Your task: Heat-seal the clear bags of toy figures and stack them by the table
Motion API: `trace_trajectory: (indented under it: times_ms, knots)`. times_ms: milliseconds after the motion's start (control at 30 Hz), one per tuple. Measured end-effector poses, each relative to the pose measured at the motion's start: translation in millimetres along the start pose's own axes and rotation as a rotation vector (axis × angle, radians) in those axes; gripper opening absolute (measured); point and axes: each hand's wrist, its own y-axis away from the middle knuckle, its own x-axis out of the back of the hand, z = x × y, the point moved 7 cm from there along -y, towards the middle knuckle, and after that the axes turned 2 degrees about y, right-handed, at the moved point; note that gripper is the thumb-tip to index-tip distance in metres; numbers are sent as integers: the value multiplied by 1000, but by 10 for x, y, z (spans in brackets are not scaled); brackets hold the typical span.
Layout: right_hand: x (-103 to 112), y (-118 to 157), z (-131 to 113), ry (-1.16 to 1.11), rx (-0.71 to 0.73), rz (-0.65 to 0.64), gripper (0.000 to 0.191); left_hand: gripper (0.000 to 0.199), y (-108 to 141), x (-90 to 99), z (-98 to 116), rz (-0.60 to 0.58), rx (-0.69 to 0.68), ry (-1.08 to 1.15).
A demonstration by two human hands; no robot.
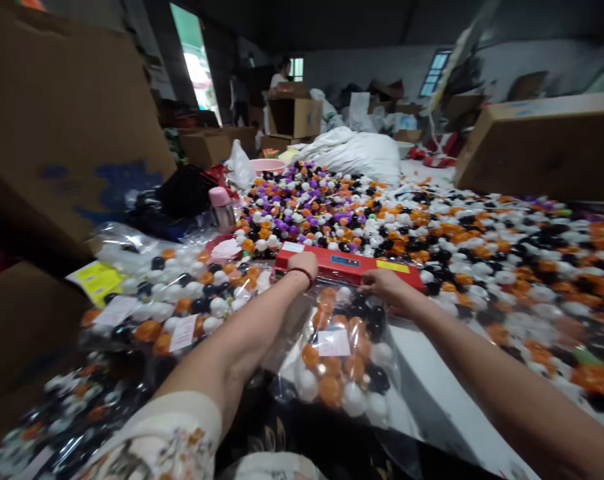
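Observation:
A clear plastic bag (333,363) filled with orange, black and white balls, with a white label on its front, lies before me. Its upper edge reaches a long red bag sealer (339,261). My left hand (302,264), a beaded bracelet at the wrist, is closed at the bag's upper left by the sealer; its fingertips are partly hidden. At the upper right corner, my right hand (381,283) pinches the bag with bent fingers, close against the sealer's front.
Loose balls (462,247) cover the table behind and right. Filled bags (172,300) are piled left, near a pink-capped flask (222,208). Cardboard boxes (67,127) stand at left, with another box (542,147) at right. A white sack (352,152) lies behind; a person (281,73) is farther back.

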Motion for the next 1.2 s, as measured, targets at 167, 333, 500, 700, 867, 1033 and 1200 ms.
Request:
trace_trajectory:
  times_ms: [167, 333, 500, 700, 867, 1033, 1200]
  knots:
    - [10, 10, -3, -37, -61, 2, 8, 28, -33, 61, 154, -13, -298, -60]
    - [14, -2, -27, -2, -38, -11, 6, 28, -43, 26, 470, -82, -764, -217]
    - [4, -21, -4, -6, -42, 14, 8, 15, -144, -161, 664, -113, -844, -306]
    - [-14, 7, 17, -27, -51, 49, 11, 16, -115, -58, 902, -53, -817, -239]
    - [29, 91, -2, -42, -75, 99, 11, 12, -227, 1177, 828, 580, -438, 365]
    - [208, 465, -3, -76, -96, 313, 29, 14, 450, 1706, 463, 543, -406, 1061]
    - [-102, 1220, 134, -413, -251, 340, 61, 13, 1755, 793, -353, 73, -117, 1359]
